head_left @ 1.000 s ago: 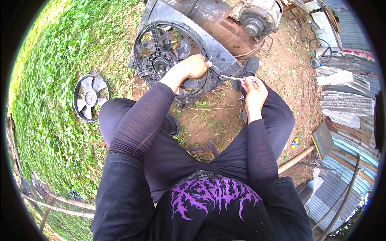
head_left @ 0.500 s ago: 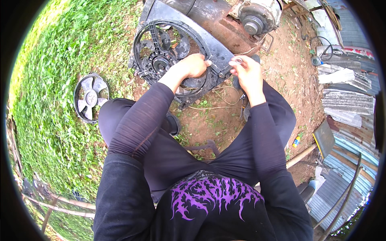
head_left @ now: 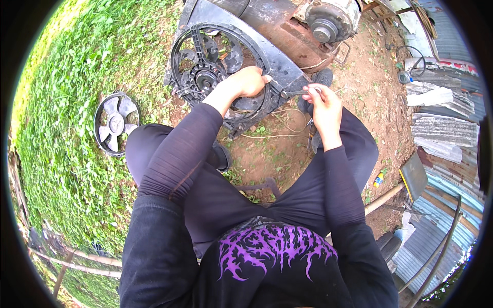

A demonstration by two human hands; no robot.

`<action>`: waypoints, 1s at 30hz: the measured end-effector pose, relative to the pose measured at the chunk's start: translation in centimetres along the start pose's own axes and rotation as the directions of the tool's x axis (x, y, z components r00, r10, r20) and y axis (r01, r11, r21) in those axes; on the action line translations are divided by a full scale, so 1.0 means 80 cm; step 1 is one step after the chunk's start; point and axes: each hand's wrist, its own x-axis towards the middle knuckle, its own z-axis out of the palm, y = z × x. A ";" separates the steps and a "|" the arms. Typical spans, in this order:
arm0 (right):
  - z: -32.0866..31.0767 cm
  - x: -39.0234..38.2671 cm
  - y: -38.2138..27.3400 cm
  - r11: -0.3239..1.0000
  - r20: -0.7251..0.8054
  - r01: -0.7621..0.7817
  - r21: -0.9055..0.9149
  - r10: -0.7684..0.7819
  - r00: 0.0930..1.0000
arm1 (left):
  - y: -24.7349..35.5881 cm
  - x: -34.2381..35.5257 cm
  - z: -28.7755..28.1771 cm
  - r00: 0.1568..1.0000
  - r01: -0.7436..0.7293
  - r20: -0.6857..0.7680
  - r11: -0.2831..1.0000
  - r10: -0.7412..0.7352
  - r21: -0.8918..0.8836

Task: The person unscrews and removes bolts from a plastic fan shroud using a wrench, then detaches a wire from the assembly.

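Observation:
A black plastic fan shroud (head_left: 281,65) with a bladed fan (head_left: 206,79) in its round opening stands tilted in front of me. My left hand (head_left: 247,83) is closed over the right side of the ring, its thumb pointing right. Between the fingers of my right hand (head_left: 326,109) is a small metal wrench (head_left: 295,93). The wrench's far end meets a bolt (head_left: 284,95) at the shroud's lower right corner. My palm hides part of the wrench.
Behind the shroud lie a rusty metal tank (head_left: 275,31) and a motor with a pulley (head_left: 324,31). A loose grey fan in a black ring (head_left: 116,124) rests on the grass at left. Thin cord (head_left: 277,136) lies between my feet. Corrugated sheets (head_left: 444,131) stand at right.
My right hand has moved a little right and down, and the wrench now shows plainly between it and the bolt. My left hand stays on the ring.

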 end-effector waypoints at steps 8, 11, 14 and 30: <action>0.045 0.032 -0.045 0.962 0.297 0.175 -0.207 -0.109 0.949 | -0.003 0.000 -0.001 1.000 0.018 0.002 1.000 -0.018 0.012; 0.068 0.069 -0.049 0.839 0.448 0.357 -0.409 -0.156 0.880 | -0.004 0.002 0.003 0.999 0.024 -0.020 1.000 -0.025 -0.015; 0.063 0.084 -0.044 0.922 0.448 0.238 -0.305 -0.081 0.890 | 0.000 0.001 0.000 1.000 0.029 0.012 0.998 -0.029 -0.048; 0.074 -0.042 -0.023 0.711 0.378 0.625 -0.324 -0.508 0.774 | -0.011 0.014 0.015 0.997 -0.004 -0.075 0.998 0.000 -0.059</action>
